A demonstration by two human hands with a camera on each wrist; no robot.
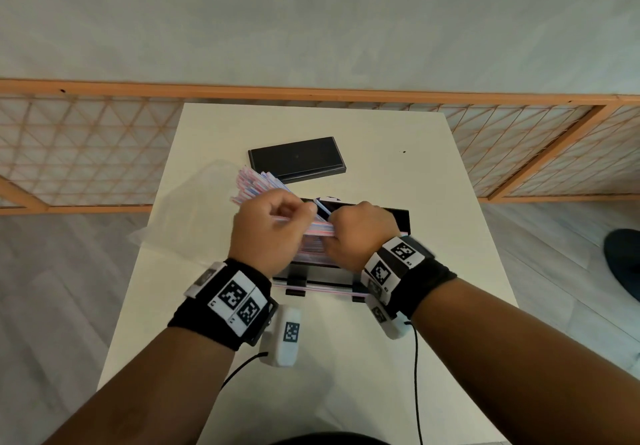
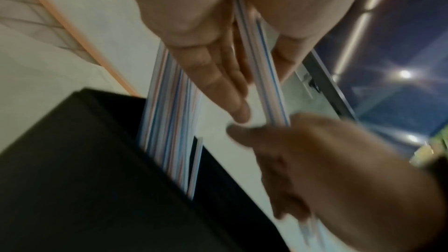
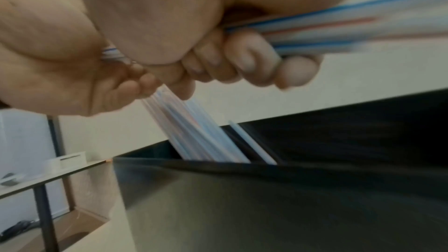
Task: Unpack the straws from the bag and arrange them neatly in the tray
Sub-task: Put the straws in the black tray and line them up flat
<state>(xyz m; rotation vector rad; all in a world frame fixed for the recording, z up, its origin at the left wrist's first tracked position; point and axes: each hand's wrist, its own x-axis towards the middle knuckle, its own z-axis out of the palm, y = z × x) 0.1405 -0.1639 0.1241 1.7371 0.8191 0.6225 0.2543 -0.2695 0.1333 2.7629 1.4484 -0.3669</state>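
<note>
Both hands hold a bundle of blue-, red- and white-striped straws (image 1: 317,230) over the open black tray (image 1: 401,218) at mid-table. My left hand (image 1: 277,226) pinches the bundle, whose far ends (image 1: 256,181) fan out up and left. My right hand (image 1: 356,233) has its fingers (image 3: 254,64) curled round the same straws (image 3: 339,28). In the wrist views more straws (image 2: 169,122) (image 3: 198,133) slant down into the tray (image 2: 84,179) (image 3: 266,208). The clear, empty-looking bag (image 1: 180,216) lies left of the tray.
A flat black lid (image 1: 296,159) lies behind the tray on the white table (image 1: 398,358). One stray straw (image 1: 325,289) lies along the tray's near foot. A wooden lattice screen (image 1: 86,154) stands beyond the table's far edge.
</note>
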